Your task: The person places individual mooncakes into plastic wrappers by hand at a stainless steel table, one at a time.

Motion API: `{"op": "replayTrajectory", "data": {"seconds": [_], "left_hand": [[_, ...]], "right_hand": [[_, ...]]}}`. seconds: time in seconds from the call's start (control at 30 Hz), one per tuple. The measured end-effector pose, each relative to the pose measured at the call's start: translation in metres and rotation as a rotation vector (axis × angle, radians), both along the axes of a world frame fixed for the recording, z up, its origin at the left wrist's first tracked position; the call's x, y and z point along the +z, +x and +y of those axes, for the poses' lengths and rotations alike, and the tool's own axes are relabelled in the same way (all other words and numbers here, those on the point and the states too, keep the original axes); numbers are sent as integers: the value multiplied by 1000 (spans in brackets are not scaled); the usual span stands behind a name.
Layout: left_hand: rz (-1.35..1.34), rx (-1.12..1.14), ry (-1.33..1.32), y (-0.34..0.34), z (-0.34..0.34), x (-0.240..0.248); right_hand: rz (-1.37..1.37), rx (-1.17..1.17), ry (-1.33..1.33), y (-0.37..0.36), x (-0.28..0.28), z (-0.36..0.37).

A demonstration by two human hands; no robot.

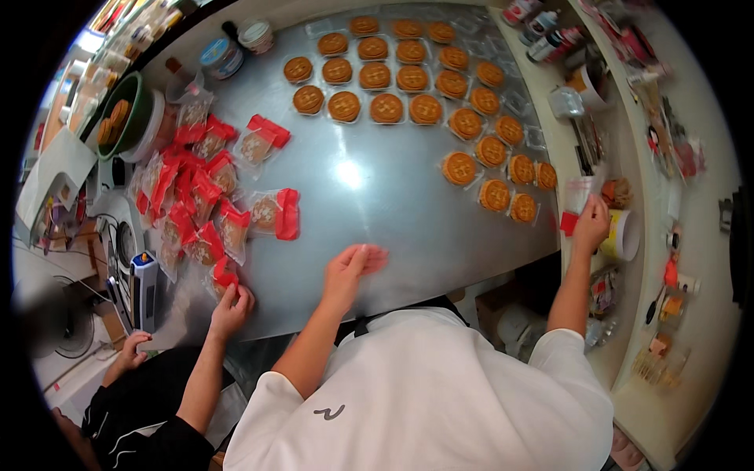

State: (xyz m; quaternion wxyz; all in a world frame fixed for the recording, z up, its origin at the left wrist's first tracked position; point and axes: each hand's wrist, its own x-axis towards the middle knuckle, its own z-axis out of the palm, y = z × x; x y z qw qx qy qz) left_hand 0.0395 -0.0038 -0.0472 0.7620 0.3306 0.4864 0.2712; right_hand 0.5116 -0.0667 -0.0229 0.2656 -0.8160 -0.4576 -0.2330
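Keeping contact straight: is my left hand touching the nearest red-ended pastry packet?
Apart. The head view shows metal tabletop between your left hand and that pastry packet.

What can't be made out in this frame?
Head view:
Left hand: fingertips, blurred.
Right hand: grip on red-and-clear packet, obscured by its fingers.
Packet pile: lower packets, covered by upper ones.
Green bowl: bottom, hidden by pastries.
Dark shape, far left: blurred.

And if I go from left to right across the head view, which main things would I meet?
Green bowl → blue-lidded tub → person's left hand → rightmost round cake → person's right hand.
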Motion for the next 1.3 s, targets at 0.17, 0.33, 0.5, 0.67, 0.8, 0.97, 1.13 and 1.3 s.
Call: {"op": "replayTrajectory", "data": {"seconds": [0.17,0.33,0.5,0.67,0.8,0.97,1.13,1.3], "left_hand": [[-164,72,68,18,27,12],[-225,327,-166,0,61,-15],[-236,309,-318,-50,52,-62],[-317,358,-456,-59,41,-72],[-188,201,-429,-66,42,-64],[145,-412,177,-21,29,-93],[80,-384,-143,-36,28,-74],[-115,463,-289,-92,-6,-55]], "right_hand": [[529,479,118,-228,16,102],[768,839,-204,-365,-66,145],[718,919,-582,-401,-76,109],[832,1083,-1076,-405,-19,110],[754,911,-1025,-382,11,203],[1,837,-564,-364,-98,334],[-180,788,-600,-376,-128,349],[-122,878,-504,-381,-124,326]]}}
